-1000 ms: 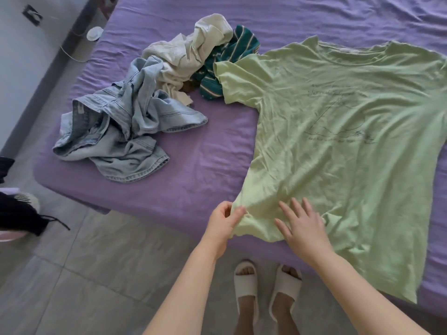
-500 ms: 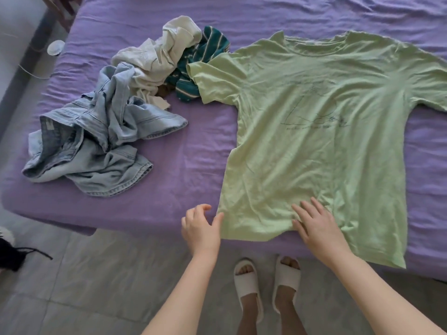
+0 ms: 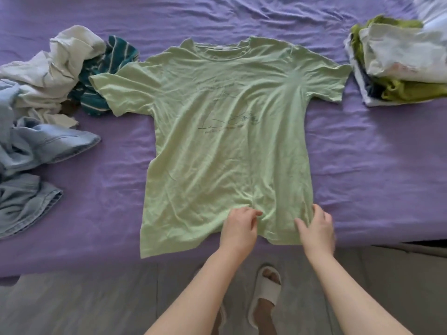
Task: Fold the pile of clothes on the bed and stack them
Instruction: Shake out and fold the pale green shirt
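The shirt (image 3: 227, 141) is lying flat, front up, on the bed (image 3: 362, 165), stretching away from the hands with its collar at the far end and its hem nearest the person. The step in hand looks like the last smoothing and squaring of the hem before the first fold.

The left hand (image 3: 238, 228) is resting on the hem near its middle, fingers curled, thumb and forefinger seeming to nip a small ridge of cloth. The right hand (image 3: 318, 229) is sitting at the hem's right corner, fingers loosely bent and partly spread, fingertips touching the fabric; whether it is really pinching the edge or only pressing on it I cannot tell, as it is slightly blurred. Neither hand is lifting the shirt off the bed.

Left of the hands and further away, the unfolded pile is waiting: jeans (image 3: 31, 165), a white garment (image 3: 55, 68) and a striped teal one (image 3: 101, 78), the last touching the shirt's left sleeve. Far to the right, well apart from the shirt, a stack (image 3: 399, 66) of folded clothes is building up.

The next move probably calls for gripping one side at hem and shoulder and bringing it across toward the middle, sleeve tucked in, then the other side. The wrinkles fanning out below the right shoulder may want flattening first, or they will be folded in.
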